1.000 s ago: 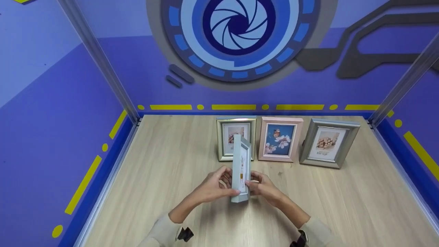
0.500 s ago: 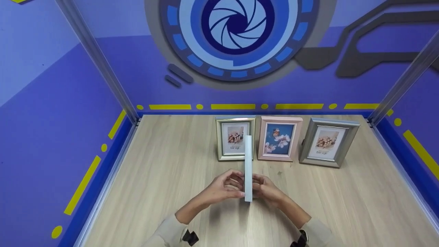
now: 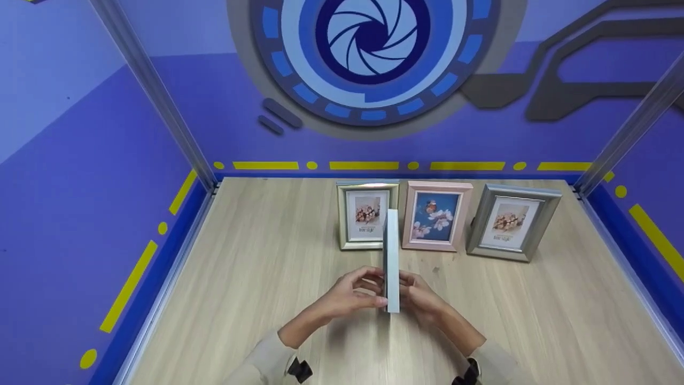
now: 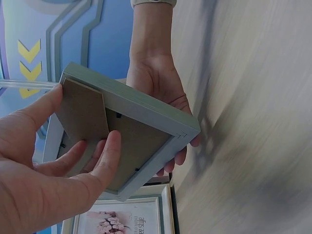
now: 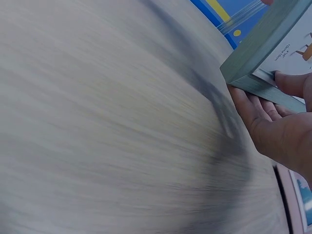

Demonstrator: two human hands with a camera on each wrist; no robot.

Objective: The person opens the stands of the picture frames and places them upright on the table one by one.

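Note:
A pale grey-green picture frame stands edge-on between the two hands in the head view, above the table. My left hand is on its back side. In the left wrist view, thumb and fingers grip the brown easel stand, which sticks out a little from the backing. My right hand holds the frame from the other side. In the right wrist view, its thumb presses the front near a corner, and the other fingers lie along the frame's edge. Most of the front picture is hidden.
Along the back of the wooden table stand a gold picture frame, a pink picture frame and a silver-grey picture frame. The held frame overlaps the gold one in view. Blue printed walls enclose the table.
The held picture frame has turned from showing its front at an angle to edge-on, and moved slightly right. My left hand has moved right with it; the right hand has barely moved.

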